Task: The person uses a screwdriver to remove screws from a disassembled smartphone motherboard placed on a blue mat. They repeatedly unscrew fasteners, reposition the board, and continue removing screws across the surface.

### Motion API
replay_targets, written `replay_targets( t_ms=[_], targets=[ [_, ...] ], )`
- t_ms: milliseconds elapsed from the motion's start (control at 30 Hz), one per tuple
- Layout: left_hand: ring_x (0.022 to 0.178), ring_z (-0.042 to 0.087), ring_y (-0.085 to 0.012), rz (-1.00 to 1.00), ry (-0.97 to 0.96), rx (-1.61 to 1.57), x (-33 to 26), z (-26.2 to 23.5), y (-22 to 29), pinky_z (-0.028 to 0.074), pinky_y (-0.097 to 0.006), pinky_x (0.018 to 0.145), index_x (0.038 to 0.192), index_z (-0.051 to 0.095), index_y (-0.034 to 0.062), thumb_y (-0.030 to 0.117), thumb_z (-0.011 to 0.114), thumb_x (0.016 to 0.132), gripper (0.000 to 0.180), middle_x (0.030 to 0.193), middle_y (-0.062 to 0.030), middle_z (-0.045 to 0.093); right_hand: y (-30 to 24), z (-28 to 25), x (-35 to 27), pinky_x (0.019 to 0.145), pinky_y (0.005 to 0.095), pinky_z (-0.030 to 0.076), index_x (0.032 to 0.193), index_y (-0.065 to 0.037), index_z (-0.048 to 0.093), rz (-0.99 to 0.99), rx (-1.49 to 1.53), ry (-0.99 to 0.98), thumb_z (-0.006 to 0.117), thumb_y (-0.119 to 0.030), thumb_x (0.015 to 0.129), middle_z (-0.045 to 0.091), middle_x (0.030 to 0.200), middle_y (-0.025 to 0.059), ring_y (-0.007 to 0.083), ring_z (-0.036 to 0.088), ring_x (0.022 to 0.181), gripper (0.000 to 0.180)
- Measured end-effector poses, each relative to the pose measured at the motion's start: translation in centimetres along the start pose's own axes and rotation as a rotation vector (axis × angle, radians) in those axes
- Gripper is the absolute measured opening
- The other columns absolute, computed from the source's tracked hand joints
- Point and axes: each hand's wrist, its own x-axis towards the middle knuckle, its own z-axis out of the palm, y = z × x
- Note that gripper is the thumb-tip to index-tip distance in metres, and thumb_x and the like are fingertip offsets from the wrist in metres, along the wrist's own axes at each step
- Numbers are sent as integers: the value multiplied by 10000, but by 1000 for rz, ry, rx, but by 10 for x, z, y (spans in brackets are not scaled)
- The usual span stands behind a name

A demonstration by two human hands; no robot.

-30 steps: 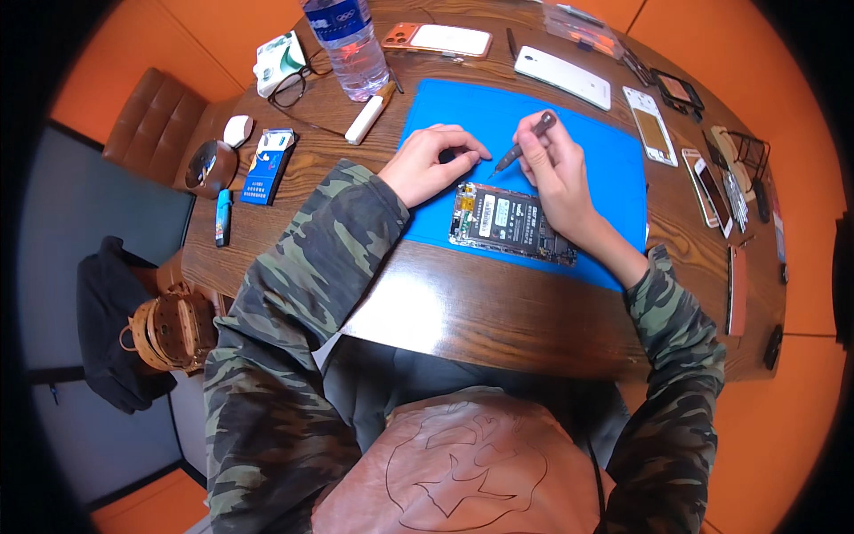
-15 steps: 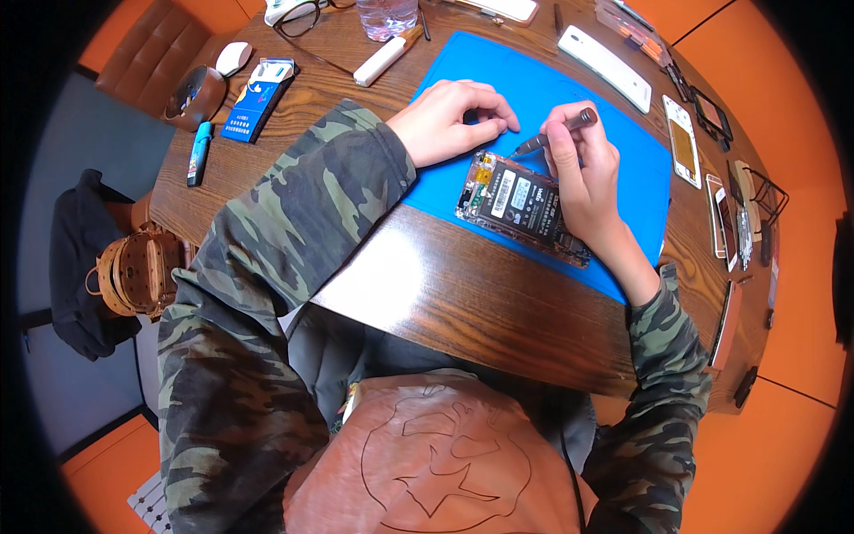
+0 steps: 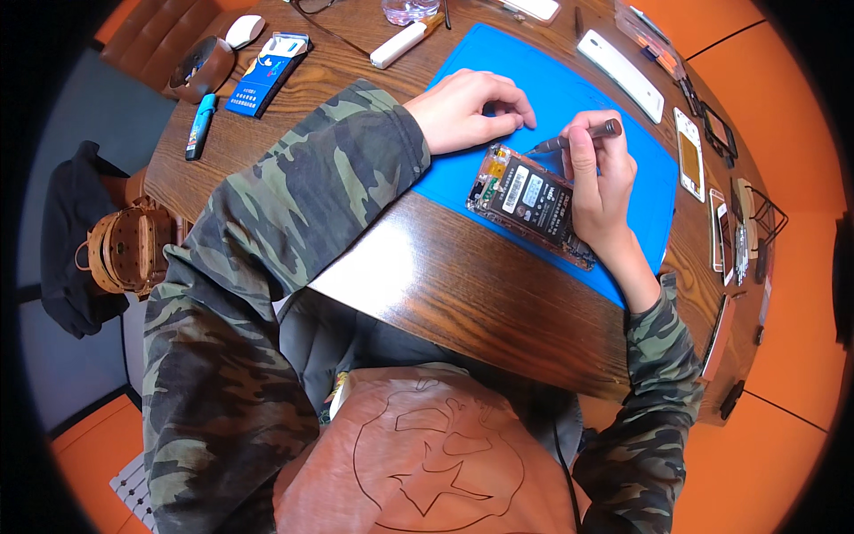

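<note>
A smartphone with its back off point(image 3: 525, 200) lies on a blue mat point(image 3: 507, 62), its black battery and green and copper-coloured inner parts showing. My right hand point(image 3: 602, 187) grips a dark, slim screwdriver point(image 3: 583, 136) like a pen. The screwdriver slants down to the left, and its tip is at the phone's far edge; I cannot tell whether it touches a screw. Just beyond the phone's left end, my left hand point(image 3: 467, 111) rests on the mat. Its fingers are loosely curved, and nothing shows in them.
At the left stand a blue lighter point(image 3: 201, 127), a blue cigarette packet point(image 3: 269, 73) and a brown bowl point(image 3: 203, 69). A white-handled brush point(image 3: 400, 44) lies beyond my left hand. Right of the mat are a white phone cover point(image 3: 620, 76), a white phone frame point(image 3: 689, 153) and more phone parts.
The whole view has shifted slightly, with the table's things moving right and a little up. Left thumb and forefinger sit closer together. The screwdriver tip stays at the phone's far edge.
</note>
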Motion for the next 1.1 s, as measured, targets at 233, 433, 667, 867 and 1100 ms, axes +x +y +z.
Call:
replay_targets(
  t_ms=[233,433,667,867,1100],
  targets=[
    [955,620,-263,23,7,27,0,0,-2,479,-372,879,1040,714,45,202,590,963,214,968,-110,667,1,1,-1,678,251,499,1009,10,540,-16,-8,11,533,-116,1026,593,872,71,124,606,753,128],
    [941,625,-263,18,16,50,-1,1,-2,484,-374,867,1047,711,44,192,593,959,208,963,-113,666,-3,1,4,647,252,495,1006,5,546,64,25,6,549,-120,1017,600,837,74,123,610,710,126],
    [902,638,-263,1,20,14,-1,1,-2,503,-370,828,1041,703,32,170,596,944,199,949,-122,662,-33,-18,26,634,268,533,1000,30,625,51,-144,-280,635,-169,964,686,820,94,154,673,709,202],
    [911,636,-263,-20,11,19,0,1,0,500,-372,836,1036,701,31,172,597,938,202,941,-124,658,-57,-37,60,710,298,537,963,7,735,193,-276,-506,701,-156,880,724,820,119,170,686,737,186],
    [924,632,-262,-2,-2,6,0,0,0,491,-368,854,1035,699,33,174,601,937,198,937,-121,652,-63,-36,68,739,293,536,973,18,684,239,-435,-521,671,-82,889,708,837,90,155,687,792,132]
  ],
)
